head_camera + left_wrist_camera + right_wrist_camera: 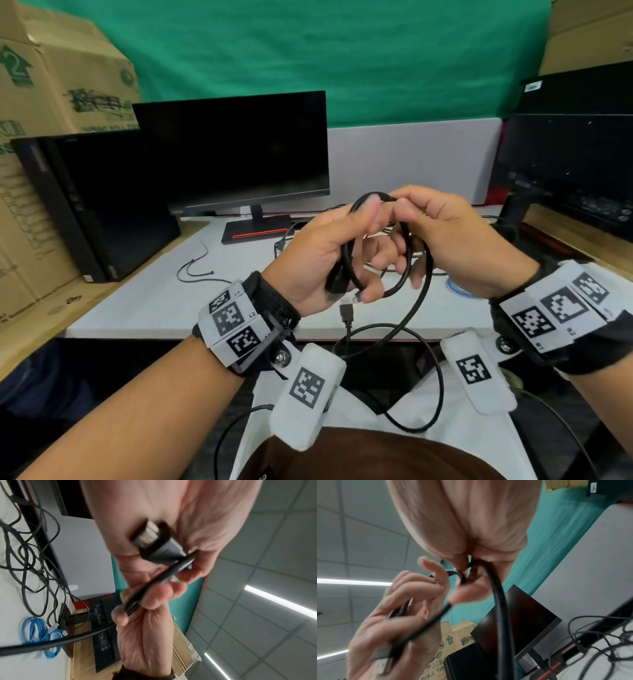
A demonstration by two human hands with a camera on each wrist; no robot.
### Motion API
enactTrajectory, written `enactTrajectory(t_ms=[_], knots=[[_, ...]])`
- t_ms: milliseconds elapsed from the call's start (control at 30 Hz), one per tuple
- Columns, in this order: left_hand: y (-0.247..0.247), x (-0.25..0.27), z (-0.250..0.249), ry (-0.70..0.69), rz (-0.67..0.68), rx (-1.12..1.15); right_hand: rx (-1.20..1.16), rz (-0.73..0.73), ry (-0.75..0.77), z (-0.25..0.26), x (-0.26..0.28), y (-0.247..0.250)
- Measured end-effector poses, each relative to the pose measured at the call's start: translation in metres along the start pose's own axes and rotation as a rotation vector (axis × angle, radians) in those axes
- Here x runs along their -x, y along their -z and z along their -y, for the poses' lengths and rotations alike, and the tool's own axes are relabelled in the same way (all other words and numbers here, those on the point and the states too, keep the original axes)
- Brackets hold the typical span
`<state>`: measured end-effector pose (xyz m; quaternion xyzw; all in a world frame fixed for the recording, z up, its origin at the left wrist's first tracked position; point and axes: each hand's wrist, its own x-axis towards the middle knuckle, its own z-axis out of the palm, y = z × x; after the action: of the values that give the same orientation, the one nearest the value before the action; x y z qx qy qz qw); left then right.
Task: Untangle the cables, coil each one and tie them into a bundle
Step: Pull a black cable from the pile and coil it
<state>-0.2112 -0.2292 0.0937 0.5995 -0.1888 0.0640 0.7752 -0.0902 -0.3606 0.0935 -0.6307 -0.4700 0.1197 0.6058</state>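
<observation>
A thick black cable (422, 296) is partly coiled in the air over the white desk's (154, 301) front edge. My left hand (363, 270) grips the loops, fingers curled round them, with one plug (154, 540) against its palm. My right hand (404, 219) pinches the top of the loop (496, 588) just beside the left thumb. A second plug (346, 313) dangles below the left hand, and the slack tail (438, 380) hangs down over my lap. In the right wrist view the left hand (399, 615) sits at lower left with the plug (385, 660).
More tangled black cables (291, 236) lie on the desk behind my hands, with a blue cable (39, 632) to the right and thin black ties (195, 267) to the left. A monitor (239, 154), a black computer tower (85, 205) and cardboard boxes (51, 85) stand at the back.
</observation>
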Motion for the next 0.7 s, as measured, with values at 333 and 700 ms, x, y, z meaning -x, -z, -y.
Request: enactTrajectory(t_ms=[333,700], knots=[[-0.015,-0.002,0.005,-0.073,-0.123,-0.167,-0.069,0.018,0.002,-0.004,0.000,-0.014],[0.035,-0.015,-0.002,-0.286,-0.319,-0.691,0.522,0.319,-0.150,-0.044,0.013,-0.036]])
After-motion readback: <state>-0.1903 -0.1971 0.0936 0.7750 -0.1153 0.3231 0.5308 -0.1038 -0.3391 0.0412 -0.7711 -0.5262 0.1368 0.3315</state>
